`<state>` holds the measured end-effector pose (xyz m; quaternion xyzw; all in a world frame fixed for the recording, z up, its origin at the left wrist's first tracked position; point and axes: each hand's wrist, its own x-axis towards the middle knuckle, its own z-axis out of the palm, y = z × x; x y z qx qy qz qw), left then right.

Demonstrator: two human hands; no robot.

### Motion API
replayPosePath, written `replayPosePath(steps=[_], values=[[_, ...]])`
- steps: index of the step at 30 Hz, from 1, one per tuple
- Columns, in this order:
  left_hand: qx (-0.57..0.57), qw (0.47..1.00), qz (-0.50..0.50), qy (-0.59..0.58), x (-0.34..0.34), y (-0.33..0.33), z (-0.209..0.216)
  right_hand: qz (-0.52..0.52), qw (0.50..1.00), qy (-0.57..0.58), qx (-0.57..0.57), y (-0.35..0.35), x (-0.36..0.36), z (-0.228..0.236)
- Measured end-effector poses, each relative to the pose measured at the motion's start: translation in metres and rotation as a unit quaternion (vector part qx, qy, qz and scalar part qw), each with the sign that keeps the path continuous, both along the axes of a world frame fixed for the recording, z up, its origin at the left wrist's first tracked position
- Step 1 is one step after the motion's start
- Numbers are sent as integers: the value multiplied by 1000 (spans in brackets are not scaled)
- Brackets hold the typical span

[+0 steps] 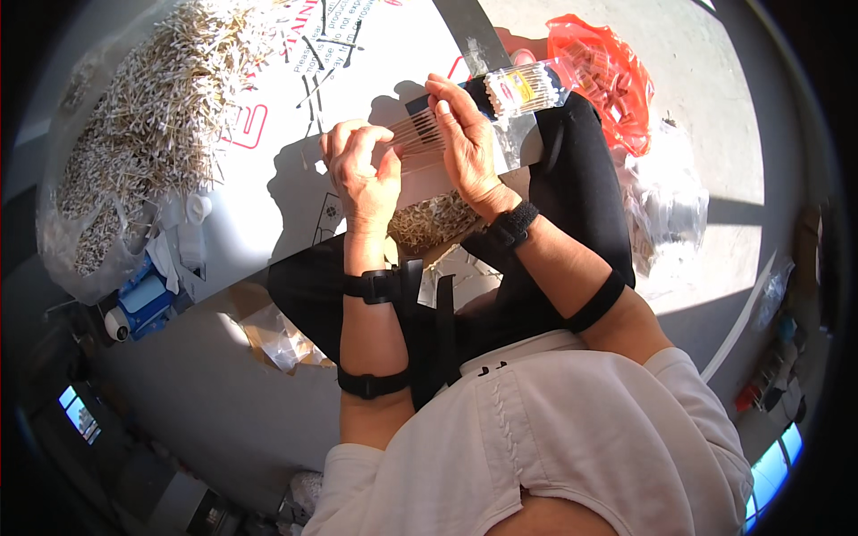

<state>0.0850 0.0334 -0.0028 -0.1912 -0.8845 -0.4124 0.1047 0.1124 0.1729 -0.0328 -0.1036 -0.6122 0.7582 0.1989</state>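
Observation:
Between my two hands lies a loose row of cotton swabs [418, 134], their sticks running from one hand to the other. My left hand [362, 174] has its fingers curled at the left ends of the sticks. At the right ends, my right hand [471, 152] presses its palm side and thumb against the row, with its fingers fairly straight. Just beyond the right hand is a clear packet of cotton swabs [523, 89] with a yellow and red label. Under the hands, more swabs [433, 221] fill an opening near my lap.
A big clear bag of loose swabs [161, 107] spreads over the left of the white printed board [259, 188]. Several dark sticks [313, 98] lie at its far side. A red plastic bag [617, 89] and clear bags [666, 196] sit at right. A blue package [143, 299] is at the left edge.

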Motion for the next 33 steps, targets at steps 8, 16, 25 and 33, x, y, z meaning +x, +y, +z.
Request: replayPosePath(steps=[8,16,25,33], values=[[-170,984,-55,24,-10,1,6,1,1000,5,8,-3,-1,1],[-244,964,-100,32,-13,7,16,30,999,0,36,2,0,2],[-232,967,-101,41,-18,7,15,28,999,5,30,2,-1,1],[-293,950,-108,-21,21,19,12,24,998,-38,-54,9,0,4]])
